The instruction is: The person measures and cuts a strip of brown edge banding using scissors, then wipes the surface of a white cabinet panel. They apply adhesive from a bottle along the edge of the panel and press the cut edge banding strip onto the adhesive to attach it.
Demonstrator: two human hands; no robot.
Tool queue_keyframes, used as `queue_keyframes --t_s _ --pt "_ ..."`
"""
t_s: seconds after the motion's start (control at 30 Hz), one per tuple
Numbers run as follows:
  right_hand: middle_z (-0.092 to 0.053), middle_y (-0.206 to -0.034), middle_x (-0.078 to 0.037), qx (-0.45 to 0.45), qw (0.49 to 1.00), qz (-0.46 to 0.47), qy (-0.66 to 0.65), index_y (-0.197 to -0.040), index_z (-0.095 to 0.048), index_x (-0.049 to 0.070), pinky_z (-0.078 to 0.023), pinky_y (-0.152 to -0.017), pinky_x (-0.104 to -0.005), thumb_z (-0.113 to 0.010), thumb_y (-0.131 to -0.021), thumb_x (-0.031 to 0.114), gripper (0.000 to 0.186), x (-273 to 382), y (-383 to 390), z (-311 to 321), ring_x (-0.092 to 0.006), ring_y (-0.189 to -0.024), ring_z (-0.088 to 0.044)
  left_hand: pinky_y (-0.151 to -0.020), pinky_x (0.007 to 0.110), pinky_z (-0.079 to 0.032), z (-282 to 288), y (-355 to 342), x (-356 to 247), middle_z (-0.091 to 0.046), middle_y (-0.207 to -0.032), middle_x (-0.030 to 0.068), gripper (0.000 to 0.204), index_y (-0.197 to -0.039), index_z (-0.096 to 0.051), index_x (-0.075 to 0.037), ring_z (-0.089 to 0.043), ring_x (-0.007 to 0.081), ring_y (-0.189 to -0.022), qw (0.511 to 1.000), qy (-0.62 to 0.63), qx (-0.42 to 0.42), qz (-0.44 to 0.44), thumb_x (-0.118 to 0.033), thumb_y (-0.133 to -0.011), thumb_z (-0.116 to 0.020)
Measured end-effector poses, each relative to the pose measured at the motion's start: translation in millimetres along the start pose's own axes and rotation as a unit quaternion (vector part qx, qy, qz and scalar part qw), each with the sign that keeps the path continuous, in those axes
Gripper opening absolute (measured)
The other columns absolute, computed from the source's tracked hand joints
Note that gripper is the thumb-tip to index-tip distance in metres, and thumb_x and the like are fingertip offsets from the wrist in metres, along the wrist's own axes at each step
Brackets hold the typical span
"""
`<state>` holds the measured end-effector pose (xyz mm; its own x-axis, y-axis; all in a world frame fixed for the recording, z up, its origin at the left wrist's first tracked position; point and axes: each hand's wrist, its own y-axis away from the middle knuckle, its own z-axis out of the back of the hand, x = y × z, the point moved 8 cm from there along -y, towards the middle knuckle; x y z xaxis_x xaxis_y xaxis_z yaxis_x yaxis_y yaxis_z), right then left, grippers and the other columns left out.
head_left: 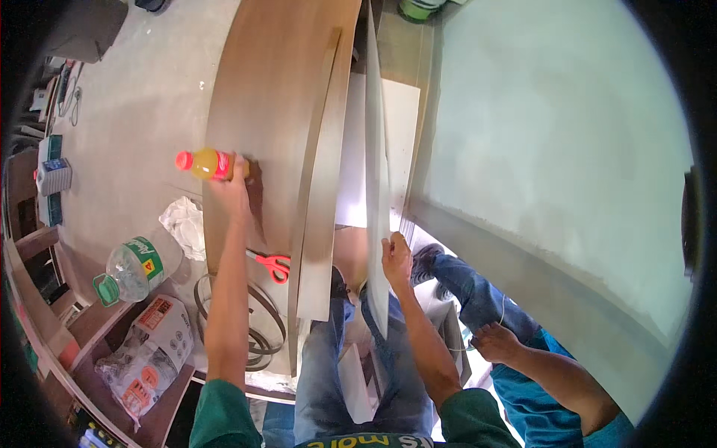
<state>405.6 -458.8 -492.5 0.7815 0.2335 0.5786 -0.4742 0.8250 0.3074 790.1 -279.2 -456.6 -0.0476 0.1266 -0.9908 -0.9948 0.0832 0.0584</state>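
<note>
My left hand [234,191] is closed around a small plastic bottle [203,163] with a red cap, a red label and yellow liquid. The bottle lies nearly level above a wide brown wood-look board [269,89]. Over that board's right part rests a narrow board strip [320,246]. At the right edge of a thin upright white panel [376,179], the fingers of my right hand [397,260] are curled and closed on the panel edge. Red-handled scissors [277,267] lie to the right of my left forearm, their blades partly hidden.
A coiled dark edging strip [278,321] lies below the scissors. At left are a large clear bottle [138,270], a plastic bag [149,358], a white cloth [184,224] and a grey jug [54,177]. A co-worker's hand [496,343] is near a thin cord, beside a large pale panel [553,134].
</note>
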Motion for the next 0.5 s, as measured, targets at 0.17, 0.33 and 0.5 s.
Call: queue_keyframes --t_s 0.17,0.33,0.5 --pt "-0.051 -0.077 -0.023 -0.027 0.999 0.005 -0.025 -0.085 -0.048 0.0 -0.041 -0.064 -0.0466 -0.054 -0.096 0.023 0.026 2.0 -8.9 32.3 -0.0426 -0.07 -0.051 -0.093 0.032 -0.047 42.5 69.6 -21.2 -0.062 -0.115 0.0093 0.038 -0.116 -0.056 0.002 -0.059 0.0172 -0.102 0.999 0.021 0.029 0.015 -0.012 -0.086 -0.072" --pt "-0.06 -0.086 -0.024 0.012 0.999 -0.044 -0.025 -0.091 -0.053 0.002 -0.046 -0.069 -0.0478 -0.053 -0.097 0.029 0.027 15.0 -8.4 58.1 -0.0407 -0.081 -0.061 -0.09 0.03 -0.046 102.1 132.4 -20.4 -0.062 -0.11 0.0054 0.035 -0.113 -0.06 -0.001 -0.058 0.0141 -0.1 0.995 -0.064 -0.013 0.072 -0.012 -0.082 -0.075" --pt "-0.042 -0.066 -0.013 -0.025 0.999 0.02 -0.03 -0.082 -0.045 0.0 -0.04 -0.061 -0.0388 -0.055 -0.095 0.026 0.031 31.7 -6.0 87.6 -0.0255 -0.062 -0.041 -0.081 0.028 -0.046 162.0 84.1 -25.8 -0.062 -0.093 0.0006 0.025 -0.101 -0.063 -0.004 -0.057 0.0118 -0.086 0.988 -0.095 -0.12 -0.023 -0.009 -0.079 -0.075"
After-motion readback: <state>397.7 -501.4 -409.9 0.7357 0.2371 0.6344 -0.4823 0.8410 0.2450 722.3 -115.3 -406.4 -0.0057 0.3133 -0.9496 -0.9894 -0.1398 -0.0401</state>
